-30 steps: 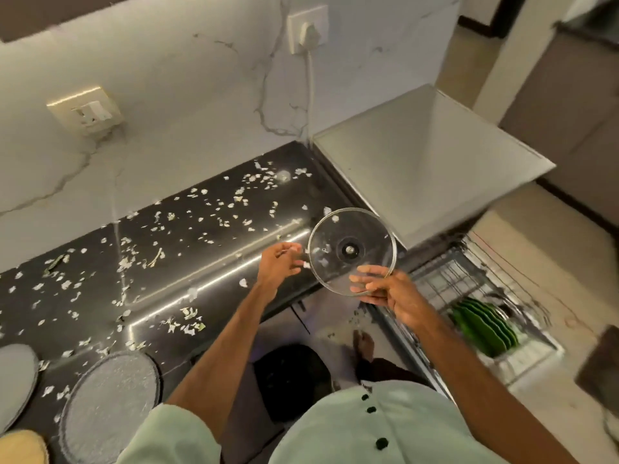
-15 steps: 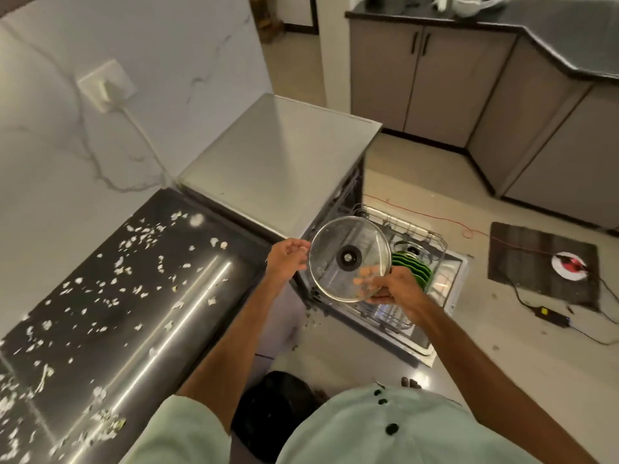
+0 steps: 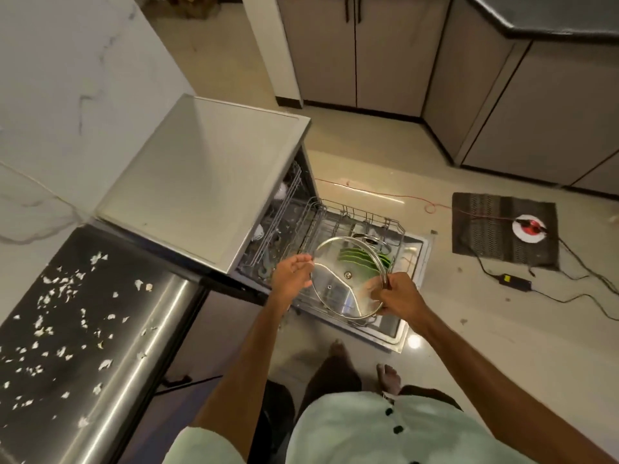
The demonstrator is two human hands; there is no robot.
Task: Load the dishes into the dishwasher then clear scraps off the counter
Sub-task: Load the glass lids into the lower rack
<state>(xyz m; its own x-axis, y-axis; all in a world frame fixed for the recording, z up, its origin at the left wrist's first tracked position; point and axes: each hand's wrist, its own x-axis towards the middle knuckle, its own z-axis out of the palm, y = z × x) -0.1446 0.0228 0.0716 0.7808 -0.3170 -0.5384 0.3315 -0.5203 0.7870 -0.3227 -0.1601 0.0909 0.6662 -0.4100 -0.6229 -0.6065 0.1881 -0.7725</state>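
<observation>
While the right hand (image 3: 398, 298) grips the glass lid (image 3: 338, 289) by its metal rim on the right side, fingers curled round the edge, the left hand (image 3: 292, 274) sits at the lid's left rim with fingers loosely extended and nothing in its grasp; can't tell if it actually touches the rim. Lid is tilted, hanging over the pulled-out lower rack (image 3: 365, 217) of the dishwasher (image 3: 201, 175), door (image 3: 413, 289) folded down flat. Green plates (image 3: 356, 256) stand upright in that rack, seen through the glass; another round metal-rimmed piece (image 3: 370, 238) sits just behind them, too hidden to identify. Upper rack (image 3: 284, 209) is inside the machine, contents blurred. Scraps (image 3: 62, 289) lie scattered over the dark counter (image 3: 100, 296) left of the dishwasher, well apart from both hands. Floor: patterned mat (image 3: 495, 236) with a red-and-white disc (image 3: 531, 224) on it, red wire (image 3: 378, 194), black power brick (image 3: 514, 281) with its cable
</observation>
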